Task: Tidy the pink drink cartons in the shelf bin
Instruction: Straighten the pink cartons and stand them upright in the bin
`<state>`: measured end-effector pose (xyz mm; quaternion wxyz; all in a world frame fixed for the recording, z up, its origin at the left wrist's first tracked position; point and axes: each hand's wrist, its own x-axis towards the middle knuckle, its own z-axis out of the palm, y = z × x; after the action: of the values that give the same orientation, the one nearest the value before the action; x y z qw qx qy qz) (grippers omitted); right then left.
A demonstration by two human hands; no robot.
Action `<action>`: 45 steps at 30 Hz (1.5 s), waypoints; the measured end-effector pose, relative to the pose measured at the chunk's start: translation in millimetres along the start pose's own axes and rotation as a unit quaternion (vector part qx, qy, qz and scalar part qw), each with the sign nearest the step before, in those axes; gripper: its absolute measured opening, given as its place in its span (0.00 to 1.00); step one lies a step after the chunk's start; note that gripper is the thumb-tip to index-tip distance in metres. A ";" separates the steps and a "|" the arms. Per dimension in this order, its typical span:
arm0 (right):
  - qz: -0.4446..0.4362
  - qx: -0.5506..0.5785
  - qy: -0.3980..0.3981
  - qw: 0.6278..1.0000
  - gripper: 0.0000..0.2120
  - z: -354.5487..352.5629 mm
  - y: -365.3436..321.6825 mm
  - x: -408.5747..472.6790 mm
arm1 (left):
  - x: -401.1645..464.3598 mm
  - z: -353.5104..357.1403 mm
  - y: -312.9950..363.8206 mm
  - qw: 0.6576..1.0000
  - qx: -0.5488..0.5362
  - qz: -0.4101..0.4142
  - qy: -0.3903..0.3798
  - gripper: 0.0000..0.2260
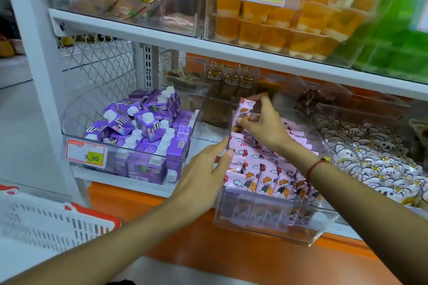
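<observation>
A clear plastic shelf bin (266, 227) holds several pink drink cartons (261, 176) printed with a cartoon child, standing in rows. My right hand (266, 125) reaches over the bin and pinches one pink carton (244, 111), lifted upright above the back rows. My left hand (203, 176) rests against the bin's left wall with fingers nearly straight, its fingertips touching the clear wall near the cartons. A red string bracelet sits on my right wrist.
Left of it, a clear bin (125, 146) holds purple cartons with white caps and a 9.90 price tag. To the right lie white wrapped snacks (382, 169). The upper shelf (208, 48) carries orange cups. A white basket (46, 222) stands at lower left.
</observation>
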<state>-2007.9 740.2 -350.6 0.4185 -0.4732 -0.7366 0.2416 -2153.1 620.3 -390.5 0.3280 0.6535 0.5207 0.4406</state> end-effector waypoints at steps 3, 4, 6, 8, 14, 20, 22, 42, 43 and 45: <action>-0.014 -0.081 -0.034 0.996 0.13 2.3 9.8 -1.3 | 2.5 -1.7 1.4 1.000 -0.017 -0.005 -0.005 0.17; -0.027 -0.142 -0.049 0.988 0.10 3.7 12.5 -1.7 | 2.9 -2.9 2.4 0.999 -0.031 -0.010 -0.006 0.16; -0.037 -0.239 -0.078 0.967 0.06 5.5 14.1 -1.7 | 2.9 -5.3 3.7 0.998 -0.063 -0.016 -0.006 0.14; -0.030 -0.274 -0.109 0.955 0.15 5.0 11.8 -0.8 | 3.9 -6.7 3.4 0.996 -0.086 -0.019 -0.005 0.12; -0.042 -0.313 -0.154 0.936 0.18 -16.7 -4.3 -18.5 | 14.4 -12.3 5.7 0.998 -0.020 -0.037 0.037 0.19; -0.100 -0.340 -0.106 0.929 0.19 -38.7 2.2 -83.2 | 57.4 -21.2 31.4 0.956 0.262 0.117 0.065 0.15; -0.084 -0.339 -0.117 0.930 0.19 -41.6 6.4 -88.7 | 77.0 -19.5 37.5 0.930 0.347 0.122 0.004 0.13; -0.110 -0.324 -0.118 0.932 0.19 -42.1 16.0 -93.1 | 82.4 -14.3 48.1 0.986 0.058 0.075 0.134 0.03; -0.112 -0.325 -0.116 0.932 0.19 -41.9 16.4 -93.2 | 76.3 -14.1 50.8 0.986 0.021 0.088 0.138 0.02; -0.119 -0.331 -0.114 0.929 0.18 -41.4 16.9 -93.6 | 64.2 -12.5 56.9 0.979 -0.017 0.128 0.157 0.03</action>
<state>-1945.6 661.8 -377.6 0.1774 -0.4628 -0.8684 -0.0155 -2137.8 668.3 -320.0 0.1941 0.6319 0.4705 0.5845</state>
